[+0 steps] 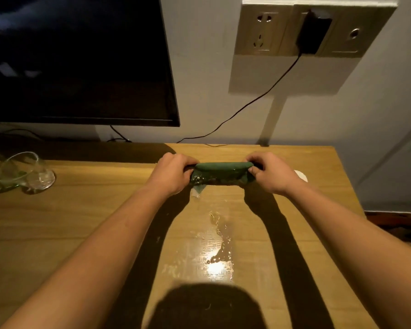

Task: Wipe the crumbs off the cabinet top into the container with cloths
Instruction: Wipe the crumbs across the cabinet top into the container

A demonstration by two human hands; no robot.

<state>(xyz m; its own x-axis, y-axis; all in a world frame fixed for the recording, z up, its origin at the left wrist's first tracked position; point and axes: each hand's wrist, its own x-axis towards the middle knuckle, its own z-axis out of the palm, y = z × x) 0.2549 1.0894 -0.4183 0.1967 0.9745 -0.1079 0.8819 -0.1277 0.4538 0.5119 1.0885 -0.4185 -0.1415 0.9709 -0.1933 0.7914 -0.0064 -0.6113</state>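
Observation:
A dark green cloth [221, 173] is held folded over near the far middle of the wooden cabinet top [86, 210]. My left hand [173, 172] grips its left end and my right hand [271, 172] grips its right end. Pale crumbs speckle the cloth's lower fold. A corner of the cloth hangs down over something small and pale at the left. Scattered crumbs [220, 236] and a shiny wet-looking streak lie on the wood in front of the cloth. A clear glass container [37, 173] lies tilted at the far left, with something green beside it.
A dark TV screen [76, 60] hangs above the cabinet's back left. Wall sockets with a black plug [314, 35] and its cable are on the wall behind. A small white round thing [301, 175] sits just right of my right hand. The cabinet's right edge is close by.

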